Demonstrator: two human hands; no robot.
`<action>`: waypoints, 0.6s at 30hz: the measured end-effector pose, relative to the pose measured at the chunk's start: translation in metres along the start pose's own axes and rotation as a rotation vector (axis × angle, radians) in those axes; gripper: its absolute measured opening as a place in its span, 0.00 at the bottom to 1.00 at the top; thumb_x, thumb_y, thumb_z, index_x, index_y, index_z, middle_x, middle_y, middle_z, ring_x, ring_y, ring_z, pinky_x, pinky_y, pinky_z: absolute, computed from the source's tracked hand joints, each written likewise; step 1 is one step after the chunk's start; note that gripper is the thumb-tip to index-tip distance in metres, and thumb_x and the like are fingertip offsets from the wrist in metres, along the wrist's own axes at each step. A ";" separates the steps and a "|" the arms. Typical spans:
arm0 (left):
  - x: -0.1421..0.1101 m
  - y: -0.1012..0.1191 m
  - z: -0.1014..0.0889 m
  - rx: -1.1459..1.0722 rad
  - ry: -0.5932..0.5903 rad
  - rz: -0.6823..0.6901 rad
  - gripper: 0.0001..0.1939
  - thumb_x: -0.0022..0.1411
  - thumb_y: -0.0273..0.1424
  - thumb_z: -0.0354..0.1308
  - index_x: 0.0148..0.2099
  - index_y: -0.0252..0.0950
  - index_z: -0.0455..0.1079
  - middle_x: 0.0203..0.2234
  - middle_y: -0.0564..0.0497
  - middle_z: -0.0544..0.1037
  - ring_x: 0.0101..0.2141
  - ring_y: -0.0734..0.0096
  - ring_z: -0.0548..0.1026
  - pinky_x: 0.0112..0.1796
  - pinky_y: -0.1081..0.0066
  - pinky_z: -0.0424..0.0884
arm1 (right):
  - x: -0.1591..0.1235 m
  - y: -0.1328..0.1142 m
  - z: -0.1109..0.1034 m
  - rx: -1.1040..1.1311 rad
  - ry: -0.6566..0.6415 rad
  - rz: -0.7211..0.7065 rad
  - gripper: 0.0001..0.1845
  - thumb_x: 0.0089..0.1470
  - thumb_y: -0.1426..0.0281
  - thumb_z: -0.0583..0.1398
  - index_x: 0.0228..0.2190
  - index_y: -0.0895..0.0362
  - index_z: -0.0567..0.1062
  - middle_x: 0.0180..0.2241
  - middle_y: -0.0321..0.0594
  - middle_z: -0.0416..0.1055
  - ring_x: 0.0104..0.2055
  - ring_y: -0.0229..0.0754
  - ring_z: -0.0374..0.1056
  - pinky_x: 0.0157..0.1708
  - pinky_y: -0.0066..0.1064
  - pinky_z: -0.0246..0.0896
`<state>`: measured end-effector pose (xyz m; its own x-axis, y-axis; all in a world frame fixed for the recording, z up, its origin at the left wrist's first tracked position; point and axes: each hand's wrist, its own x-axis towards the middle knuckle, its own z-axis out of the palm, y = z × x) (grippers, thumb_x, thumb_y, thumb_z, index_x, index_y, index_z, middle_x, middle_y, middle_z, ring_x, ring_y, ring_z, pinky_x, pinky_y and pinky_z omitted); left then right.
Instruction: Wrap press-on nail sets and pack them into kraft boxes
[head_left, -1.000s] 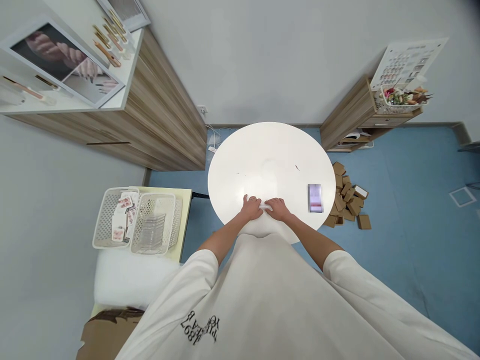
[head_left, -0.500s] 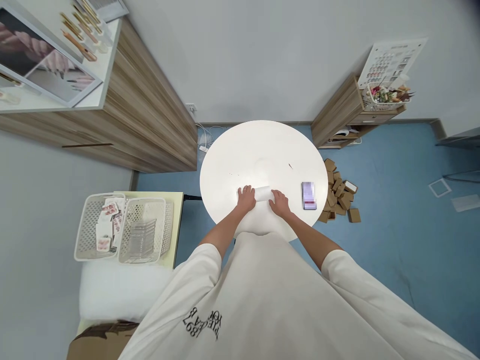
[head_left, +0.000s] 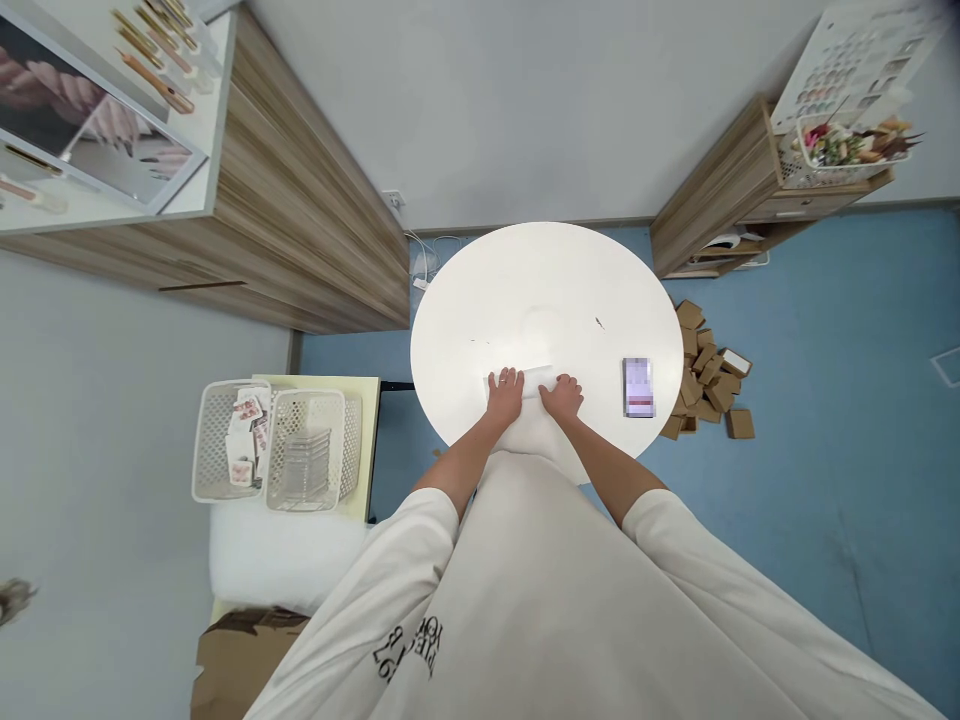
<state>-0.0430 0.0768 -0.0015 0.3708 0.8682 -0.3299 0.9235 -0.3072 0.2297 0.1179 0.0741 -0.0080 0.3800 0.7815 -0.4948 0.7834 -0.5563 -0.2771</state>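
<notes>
A thin white sheet or strip (head_left: pixel 536 382) lies near the front edge of the round white table (head_left: pixel 540 270). Whether it is paper or soft wrap, I cannot tell. My left hand (head_left: pixel 506 395) presses down on its left part with the fingers spread. At the right end rests my right hand (head_left: pixel 562 397), its thumb reaching toward the sheet and its fingers apart. Some of the sheet is hidden under both hands. To the right of my right hand lies a phone (head_left: pixel 638 388) with a blurred screen.
On my left, white baskets (head_left: pixel 306 450) with cards and clear cases stand beside a white bundle (head_left: pixel 281 555). An open cardboard box (head_left: pixel 247 660) is nearer me. Small brown boxes (head_left: pixel 705 365) are heaped right of the table. Wooden cabinets (head_left: pixel 330 200) flank the wall.
My hands were close together on a narrow white fold; they have moved apart and more of the sheet shows flat between them. The camera view has shifted slightly.
</notes>
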 end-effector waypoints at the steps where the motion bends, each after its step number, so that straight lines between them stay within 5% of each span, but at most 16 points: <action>1: -0.002 0.002 -0.001 0.007 0.014 0.007 0.37 0.61 0.21 0.50 0.71 0.35 0.52 0.68 0.36 0.56 0.68 0.47 0.50 0.65 0.42 0.42 | -0.001 -0.002 0.001 -0.007 0.010 0.008 0.27 0.57 0.55 0.59 0.52 0.58 0.65 0.54 0.54 0.63 0.58 0.57 0.58 0.54 0.45 0.54; 7: -0.021 0.006 -0.008 0.001 -0.015 0.094 0.34 0.60 0.21 0.49 0.69 0.37 0.57 0.63 0.38 0.63 0.63 0.51 0.60 0.61 0.51 0.53 | -0.004 -0.007 0.003 -0.030 0.031 0.023 0.25 0.56 0.58 0.60 0.51 0.57 0.62 0.54 0.55 0.62 0.58 0.58 0.57 0.54 0.45 0.52; 15: -0.032 -0.005 -0.002 0.020 -0.120 0.159 0.40 0.60 0.24 0.51 0.73 0.38 0.48 0.68 0.38 0.56 0.66 0.50 0.55 0.63 0.48 0.47 | 0.001 -0.013 0.002 0.007 -0.017 0.083 0.18 0.55 0.61 0.60 0.45 0.56 0.67 0.52 0.53 0.65 0.56 0.56 0.60 0.53 0.45 0.54; 18: -0.032 -0.007 -0.001 -0.015 -0.134 0.160 0.40 0.59 0.24 0.52 0.73 0.38 0.49 0.69 0.39 0.55 0.66 0.49 0.54 0.63 0.48 0.47 | 0.000 -0.013 0.000 0.103 -0.064 0.053 0.12 0.56 0.66 0.57 0.42 0.55 0.68 0.47 0.48 0.69 0.49 0.51 0.66 0.48 0.40 0.58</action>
<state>-0.0616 0.0519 0.0081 0.5235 0.7488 -0.4065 0.8505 -0.4307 0.3019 0.1078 0.0814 -0.0044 0.3851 0.7322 -0.5618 0.7067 -0.6255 -0.3307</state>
